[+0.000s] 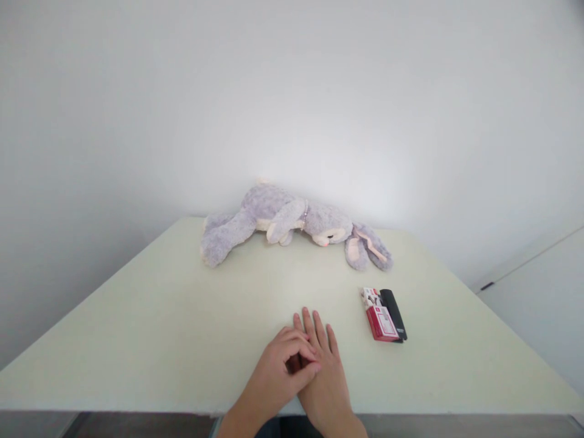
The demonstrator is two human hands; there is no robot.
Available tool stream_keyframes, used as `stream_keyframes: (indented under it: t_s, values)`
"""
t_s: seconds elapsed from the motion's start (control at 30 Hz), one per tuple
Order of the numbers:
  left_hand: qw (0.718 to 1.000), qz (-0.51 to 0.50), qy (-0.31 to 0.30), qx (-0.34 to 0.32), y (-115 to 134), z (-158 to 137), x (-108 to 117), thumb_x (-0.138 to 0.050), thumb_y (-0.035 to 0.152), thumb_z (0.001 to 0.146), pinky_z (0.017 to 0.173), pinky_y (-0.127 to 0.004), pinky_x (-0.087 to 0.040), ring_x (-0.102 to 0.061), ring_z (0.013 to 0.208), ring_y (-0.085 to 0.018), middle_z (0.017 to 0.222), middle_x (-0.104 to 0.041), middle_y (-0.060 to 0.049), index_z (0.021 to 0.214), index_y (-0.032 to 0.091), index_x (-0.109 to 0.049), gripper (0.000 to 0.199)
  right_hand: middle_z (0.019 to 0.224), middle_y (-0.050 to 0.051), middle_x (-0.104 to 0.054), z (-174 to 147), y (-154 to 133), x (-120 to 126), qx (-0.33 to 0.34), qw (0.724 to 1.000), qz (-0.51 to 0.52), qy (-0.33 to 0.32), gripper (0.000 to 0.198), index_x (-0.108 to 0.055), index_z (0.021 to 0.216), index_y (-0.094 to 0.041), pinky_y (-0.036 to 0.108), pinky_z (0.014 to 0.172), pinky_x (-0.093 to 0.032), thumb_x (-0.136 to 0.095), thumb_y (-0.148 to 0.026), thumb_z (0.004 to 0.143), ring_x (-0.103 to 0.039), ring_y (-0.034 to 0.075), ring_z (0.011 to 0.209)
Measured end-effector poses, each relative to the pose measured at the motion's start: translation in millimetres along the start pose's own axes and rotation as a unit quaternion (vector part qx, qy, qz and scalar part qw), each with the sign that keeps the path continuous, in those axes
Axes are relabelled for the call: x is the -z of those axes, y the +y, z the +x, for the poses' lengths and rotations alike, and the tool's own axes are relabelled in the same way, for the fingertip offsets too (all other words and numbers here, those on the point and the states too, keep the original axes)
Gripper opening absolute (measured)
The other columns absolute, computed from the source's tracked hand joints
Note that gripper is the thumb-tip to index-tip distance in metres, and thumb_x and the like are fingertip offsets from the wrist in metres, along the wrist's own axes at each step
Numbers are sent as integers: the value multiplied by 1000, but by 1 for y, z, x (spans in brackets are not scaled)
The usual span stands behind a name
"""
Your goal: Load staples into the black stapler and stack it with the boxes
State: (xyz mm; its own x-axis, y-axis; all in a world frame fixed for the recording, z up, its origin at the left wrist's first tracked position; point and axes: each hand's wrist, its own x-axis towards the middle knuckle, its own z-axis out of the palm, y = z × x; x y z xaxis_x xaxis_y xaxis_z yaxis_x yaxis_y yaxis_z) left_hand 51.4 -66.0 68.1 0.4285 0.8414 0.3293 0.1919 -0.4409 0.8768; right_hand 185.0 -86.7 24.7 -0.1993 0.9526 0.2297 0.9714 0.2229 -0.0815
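Observation:
My right hand [326, 372] lies palm down near the table's front edge, fingers stretched out and a little apart. Over its back rests my left hand [279, 364], its thumb and index fingertip brought together in a pinch against the skin below the knuckles. Whatever is between those fingertips, if anything, is too small to make out. To the right of my hands are a red and white box [383, 323], a smaller white box [371, 297] touching its far end, and a black stapler [393, 313] lying along their right side.
A lilac plush rabbit [278, 210] lies on its side at the table's back edge, ears to the right. White walls [292, 91] stand behind the pale table [159, 316]. A dark handle [487, 286] shows on a white panel at far right.

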Motion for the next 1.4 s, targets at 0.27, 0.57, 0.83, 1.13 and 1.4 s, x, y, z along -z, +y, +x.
stream_keyframes:
  t_s: [0.27,0.57,0.83,1.13,1.4]
  values:
    - [999,-18,16,33,1,0,2,-77,15,81,91,-33,-50,-65,97,-18,91,-74,0,79,26,-75,11,170,1,-6,-1,3,-7,-5,1000,24,0,69,-7,163,-32,58,124,-22,-40,-38,102,-9,32,157]
    - [998,32,19,56,3,1,4,-73,12,84,91,-32,-50,-63,97,-17,93,-72,2,84,26,-73,14,168,-3,-10,1,4,1,-19,997,69,-10,68,-15,161,-35,55,125,-24,-45,-32,100,-14,29,156]
    - [985,160,33,45,-12,-5,-1,-54,28,99,113,-42,-46,-57,127,-20,132,-67,-1,119,32,-70,25,168,-5,-12,2,3,6,-24,996,89,-8,66,-18,160,-35,54,126,-23,-43,-30,100,-13,28,156]
    - [914,398,55,61,-50,-11,-17,-36,23,103,124,-56,-34,-31,153,-22,161,-43,-3,149,25,-48,48,167,-6,-14,5,3,10,-32,992,123,-15,60,-18,160,-39,56,125,-23,-37,-32,104,-15,27,156]
    - [940,314,101,87,-34,-5,-19,-39,24,101,119,-54,-39,-46,142,-25,151,-55,-7,143,23,-55,45,163,3,-36,3,17,20,-49,955,293,7,54,-39,156,-27,50,125,-29,-38,-28,102,-30,23,153]
